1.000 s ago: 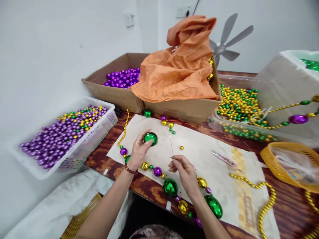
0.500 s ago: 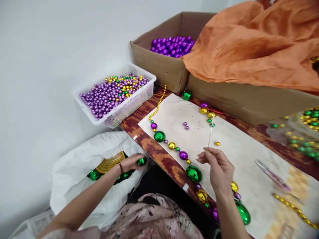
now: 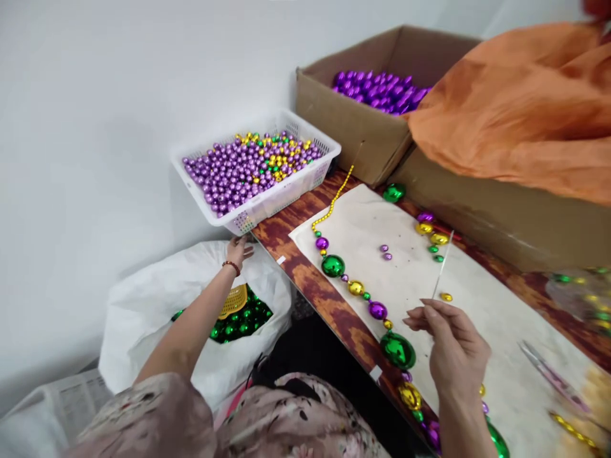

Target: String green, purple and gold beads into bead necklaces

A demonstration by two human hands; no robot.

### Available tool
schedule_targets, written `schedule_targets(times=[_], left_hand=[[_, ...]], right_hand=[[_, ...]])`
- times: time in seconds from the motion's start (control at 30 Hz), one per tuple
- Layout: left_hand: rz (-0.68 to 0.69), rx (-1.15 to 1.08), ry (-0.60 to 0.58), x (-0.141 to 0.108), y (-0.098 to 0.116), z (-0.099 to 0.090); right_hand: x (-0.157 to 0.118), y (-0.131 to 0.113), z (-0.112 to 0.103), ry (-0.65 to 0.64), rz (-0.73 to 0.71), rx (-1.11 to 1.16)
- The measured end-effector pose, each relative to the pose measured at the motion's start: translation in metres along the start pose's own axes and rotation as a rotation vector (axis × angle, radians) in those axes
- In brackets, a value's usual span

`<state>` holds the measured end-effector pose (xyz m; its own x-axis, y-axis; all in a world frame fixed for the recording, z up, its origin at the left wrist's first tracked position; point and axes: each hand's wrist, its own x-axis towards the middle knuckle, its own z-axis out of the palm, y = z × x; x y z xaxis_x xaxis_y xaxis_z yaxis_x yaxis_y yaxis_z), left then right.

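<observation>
Our right hand [image 3: 456, 346] pinches a thin white rod [image 3: 443, 264] over cream cloth [image 3: 353, 216]; slackening could drop it. Our left hand [image 3: 237, 252], fingers spread (palm hidden), is just below the white plastic basket [image 3: 286, 200]; a knock could spill round purple beads [image 3: 231, 168].

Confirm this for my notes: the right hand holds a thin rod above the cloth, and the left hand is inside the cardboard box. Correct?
Not quite: the left hand is not in the box. The head view shows it below the near corner of the basket, by the sack. The right hand does hold the rod above the cloth.
</observation>
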<state>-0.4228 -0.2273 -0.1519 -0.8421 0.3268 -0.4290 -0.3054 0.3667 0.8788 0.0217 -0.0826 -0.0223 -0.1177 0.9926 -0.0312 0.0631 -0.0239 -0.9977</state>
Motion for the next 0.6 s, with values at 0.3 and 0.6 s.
schedule_targets(times=[0.3, 0.6], left_hand=[[0.003, 0.673, -0.214, -0.136, -0.142, -0.054], [0.159, 0.976, -0.259, -0.106, -0.142, -0.008]], right_hand=[[-0.002, 0.002, 0.019, -0.031, 0.000, -0.068], [-0.007, -0.004, 0.021, -0.105, 0.011, -0.125]])
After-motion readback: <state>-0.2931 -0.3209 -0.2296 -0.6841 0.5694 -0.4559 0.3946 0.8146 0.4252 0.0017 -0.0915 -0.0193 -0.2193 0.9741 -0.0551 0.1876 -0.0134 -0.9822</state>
